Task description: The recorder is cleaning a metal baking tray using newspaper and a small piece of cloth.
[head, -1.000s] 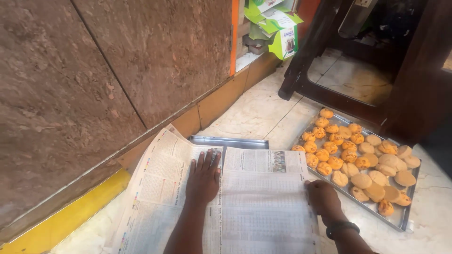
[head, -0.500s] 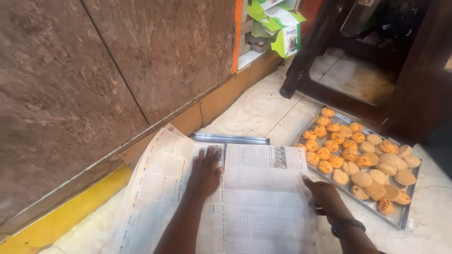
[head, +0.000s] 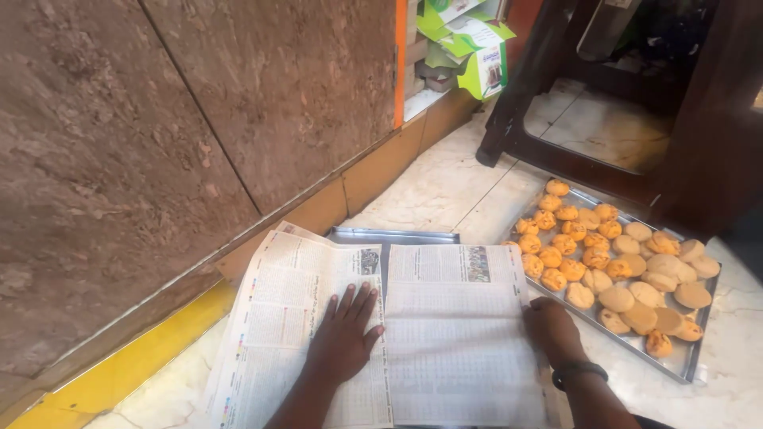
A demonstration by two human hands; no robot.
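Note:
A newspaper (head: 445, 334) lies spread open over a metal tray (head: 393, 236), of which only the far rim shows. My left hand (head: 346, 338) rests flat on the paper's middle fold with fingers spread. My right hand (head: 548, 327) presses on the paper's right edge, fingers curled down, a dark band on the wrist. Just to the right stands a second metal tray (head: 683, 361) filled with several round orange and pale biscuits (head: 612, 266).
A brown stone wall (head: 191, 119) with a yellow skirting strip (head: 135, 361) runs along the left. A dark wooden stool or table frame (head: 556, 151) stands behind the biscuit tray. Green and white cartons (head: 469, 48) sit at the back. The floor is pale marble.
The view has shifted slightly. Both hands stay on the newspaper, the right hand staying at its right edge; the paper looks flatter.

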